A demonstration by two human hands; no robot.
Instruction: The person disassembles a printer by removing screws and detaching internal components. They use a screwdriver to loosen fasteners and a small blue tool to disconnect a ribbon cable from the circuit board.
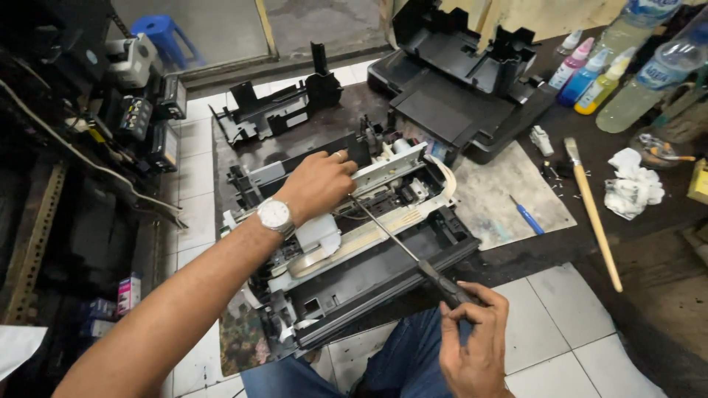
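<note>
Right hand (476, 343) grips the handle of a long screwdriver (402, 243), its shaft running toward 10 o'clock into the opened printer chassis (354, 243). Left hand (318, 184), nearer the tip, presses down on the metal frame, fingers closed over its edge.

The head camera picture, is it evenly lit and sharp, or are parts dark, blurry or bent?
Head view: light falls on the opened printer and the left hand; the shelves at the left edge sit in deep shadow; the right hand on the long screwdriver looks slightly soft; the white floor tiles curve near the edges, a wide-lens effect.
</note>
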